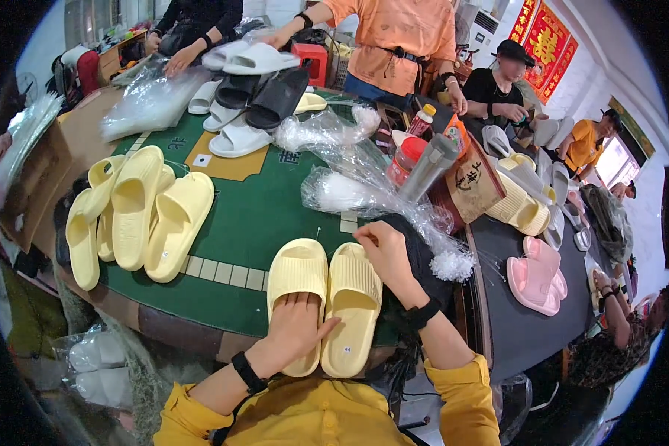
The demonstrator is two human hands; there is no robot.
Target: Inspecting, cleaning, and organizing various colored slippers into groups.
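Two pale yellow slide slippers lie side by side in front of me, toes pointing away. My left hand [296, 327] has its fingers pushed under the strap of the left slipper [297, 266], so the fingertips are partly hidden. Its thumb reaches over onto the right slipper [351, 320], which has a ribbed strap and a small white sticker on its footbed. My right hand [385, 256] is at that slipper's toe, fingers pinched together; whatever they hold is too small to make out. A thin clear strand stands up from the left slipper's toe.
More yellow slippers [137, 208] are piled at left on the green table [230, 215]. White and black slippers [249, 104] stand farther back. Bundled clear plastic strands [349, 189], a grey flask [430, 167] and a box [468, 182] lie right. Pink slippers [537, 275] rest beyond; several people work around.
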